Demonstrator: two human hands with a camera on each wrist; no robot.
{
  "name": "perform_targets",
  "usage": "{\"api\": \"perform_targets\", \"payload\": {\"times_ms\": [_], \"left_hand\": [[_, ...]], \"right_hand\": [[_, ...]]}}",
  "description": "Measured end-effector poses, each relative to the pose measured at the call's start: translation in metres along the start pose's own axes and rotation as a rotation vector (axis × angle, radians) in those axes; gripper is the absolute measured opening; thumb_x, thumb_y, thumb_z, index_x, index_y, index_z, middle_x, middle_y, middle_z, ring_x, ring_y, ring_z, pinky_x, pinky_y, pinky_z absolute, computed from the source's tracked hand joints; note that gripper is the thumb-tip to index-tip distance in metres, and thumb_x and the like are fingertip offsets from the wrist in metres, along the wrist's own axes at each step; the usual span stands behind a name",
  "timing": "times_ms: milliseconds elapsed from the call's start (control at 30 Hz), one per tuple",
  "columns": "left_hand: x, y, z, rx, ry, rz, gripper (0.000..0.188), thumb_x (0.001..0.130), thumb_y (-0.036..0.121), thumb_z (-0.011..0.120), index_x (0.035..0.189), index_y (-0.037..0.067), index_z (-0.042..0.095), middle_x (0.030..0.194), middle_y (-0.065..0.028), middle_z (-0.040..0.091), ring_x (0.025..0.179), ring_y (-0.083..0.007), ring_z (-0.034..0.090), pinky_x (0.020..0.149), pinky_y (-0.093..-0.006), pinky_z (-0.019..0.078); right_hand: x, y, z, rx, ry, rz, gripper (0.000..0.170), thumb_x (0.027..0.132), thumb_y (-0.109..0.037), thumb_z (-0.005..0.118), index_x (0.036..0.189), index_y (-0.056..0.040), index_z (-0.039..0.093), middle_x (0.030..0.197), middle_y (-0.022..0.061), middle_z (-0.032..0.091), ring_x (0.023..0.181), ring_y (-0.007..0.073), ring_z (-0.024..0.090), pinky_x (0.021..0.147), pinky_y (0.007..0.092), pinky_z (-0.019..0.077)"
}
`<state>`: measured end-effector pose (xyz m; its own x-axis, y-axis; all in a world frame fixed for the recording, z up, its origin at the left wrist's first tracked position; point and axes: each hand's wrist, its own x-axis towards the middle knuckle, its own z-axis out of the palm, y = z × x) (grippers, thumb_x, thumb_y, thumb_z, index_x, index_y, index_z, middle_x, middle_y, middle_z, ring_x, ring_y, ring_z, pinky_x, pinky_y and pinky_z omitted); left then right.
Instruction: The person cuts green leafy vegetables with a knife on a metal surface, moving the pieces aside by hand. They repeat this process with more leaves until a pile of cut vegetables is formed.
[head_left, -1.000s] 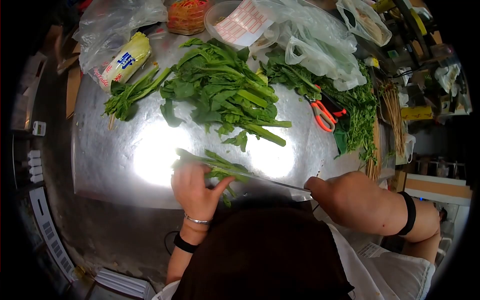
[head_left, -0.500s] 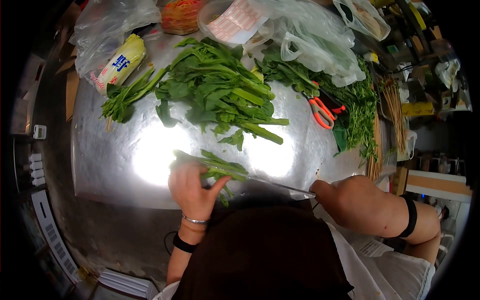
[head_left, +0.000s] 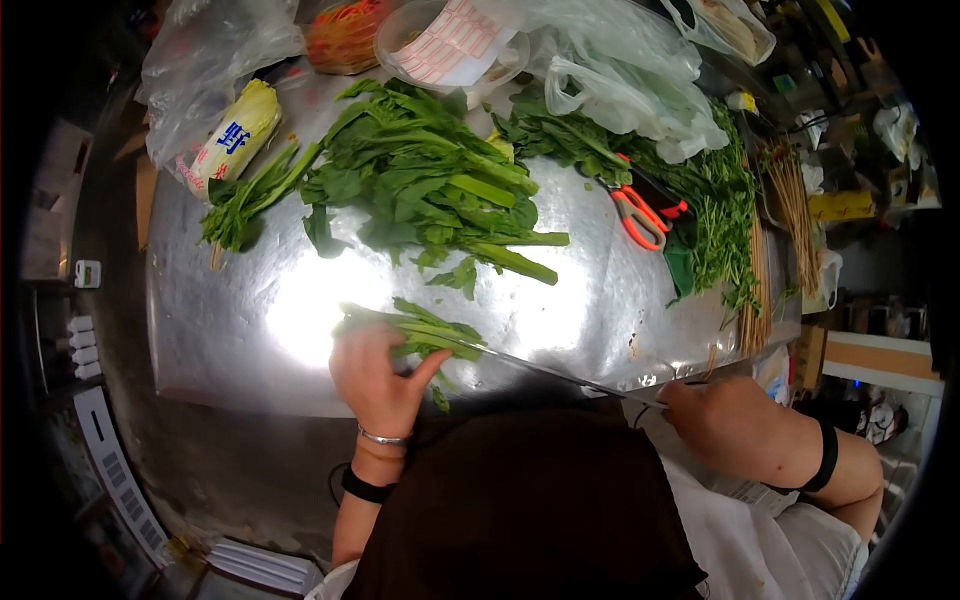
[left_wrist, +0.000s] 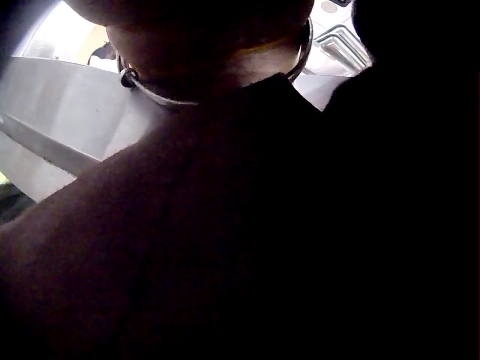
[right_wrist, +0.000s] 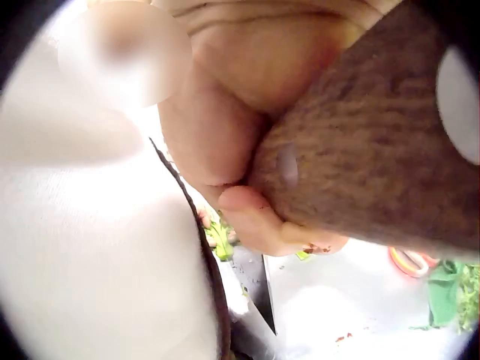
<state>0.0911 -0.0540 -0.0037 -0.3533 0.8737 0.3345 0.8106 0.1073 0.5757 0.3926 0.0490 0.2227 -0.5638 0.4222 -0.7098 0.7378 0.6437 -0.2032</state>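
Observation:
In the head view my left hand (head_left: 372, 370) holds a small bunch of leafy green stalks (head_left: 440, 327) down on the metal table near its front edge, fingers over the stalks and thumb spread to the right. My right hand (head_left: 722, 412) grips a long knife (head_left: 560, 373), its blade slanting left across the bunch. The right wrist view shows my fingers wrapped round the knife's brown wooden handle (right_wrist: 367, 142). Dark cloth fills most of the left wrist view and hides the left fingers; a bracelet (left_wrist: 161, 97) shows at its top.
Beyond the hands lies a large pile of leafy greens (head_left: 420, 180). Orange-handled scissors (head_left: 640, 218) lie to its right, near finer greens (head_left: 725, 220) and wooden skewers (head_left: 757, 295). A wrapped cabbage (head_left: 238, 140), plastic bags (head_left: 630, 95) and a round tub (head_left: 392, 55) stand at the back.
My right hand has drawn the knife back to the right and toward the body. The left hand has stayed on the bunch, while the whole head view has shifted slightly.

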Motion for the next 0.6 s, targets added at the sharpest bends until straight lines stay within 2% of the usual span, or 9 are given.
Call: {"api": "perform_targets", "payload": {"times_ms": [133,233,333,367,500,600], "left_hand": [[0.003,-0.001,-0.01,-0.03,-0.04,0.044,0.047,0.066,0.023,0.095,0.097,0.006,0.064,0.105,-0.0107,0.064,0.099,-0.0328,0.059,0.087,-0.0438,0.0469],[0.015,0.007,-0.028,-0.051,-0.04,0.136,0.041,0.074,0.018,0.088,0.108,0.009,0.069,0.11,-0.0104,0.066,0.102,-0.0351,0.061,0.091,-0.0468,0.0478],[0.047,0.021,-0.035,0.034,-0.233,0.412,0.043,0.075,0.009,0.084,0.116,0.012,0.07,0.113,-0.01,0.066,0.107,-0.0346,0.062,0.097,-0.0488,0.0477],[0.052,0.025,-0.033,0.115,-0.306,0.493,0.048,0.072,0.009,0.082,0.117,0.013,0.071,0.112,-0.0082,0.067,0.109,-0.0325,0.062,0.1,-0.0503,0.048],[0.056,0.007,-0.024,0.087,-0.656,0.448,0.043,0.074,0.014,0.084,0.114,0.014,0.07,0.109,-0.005,0.067,0.101,-0.0309,0.065,0.103,-0.0507,0.0475],[0.056,-0.001,-0.029,0.058,-0.748,0.451,0.046,0.071,0.016,0.086,0.115,0.014,0.07,0.11,-0.0071,0.067,0.102,-0.0337,0.065,0.101,-0.0499,0.0483]], "right_hand": [[-0.023,0.019,0.016,0.049,0.07,0.054,0.026,0.088,-0.01,0.065,0.112,-0.0027,0.061,0.065,0.0145,0.065,0.061,0.0375,0.068,0.053,0.0457,0.0537],[-0.042,0.043,0.039,0.23,0.367,0.001,0.02,0.087,-0.008,0.07,0.107,-0.0052,0.066,0.069,0.0147,0.066,0.061,0.038,0.067,0.054,0.0449,0.0525],[-0.051,0.055,0.071,0.301,0.511,0.105,0.016,0.087,-0.008,0.074,0.103,-0.007,0.07,0.071,0.0154,0.066,0.062,0.0387,0.066,0.055,0.0448,0.0517],[-0.051,0.06,0.083,0.293,0.572,0.1,0.016,0.088,-0.008,0.074,0.103,-0.0076,0.07,0.07,0.0157,0.066,0.062,0.0384,0.066,0.055,0.0448,0.0518],[-0.044,0.066,0.121,0.416,0.76,0.129,0.018,0.089,-0.008,0.074,0.107,-0.0077,0.07,0.068,0.0153,0.065,0.062,0.0371,0.066,0.055,0.0431,0.0515],[-0.028,0.069,0.114,0.485,0.874,0.112,0.026,0.09,-0.008,0.073,0.115,-0.007,0.069,0.07,0.0154,0.067,0.064,0.0353,0.069,0.058,0.0423,0.053]]}}
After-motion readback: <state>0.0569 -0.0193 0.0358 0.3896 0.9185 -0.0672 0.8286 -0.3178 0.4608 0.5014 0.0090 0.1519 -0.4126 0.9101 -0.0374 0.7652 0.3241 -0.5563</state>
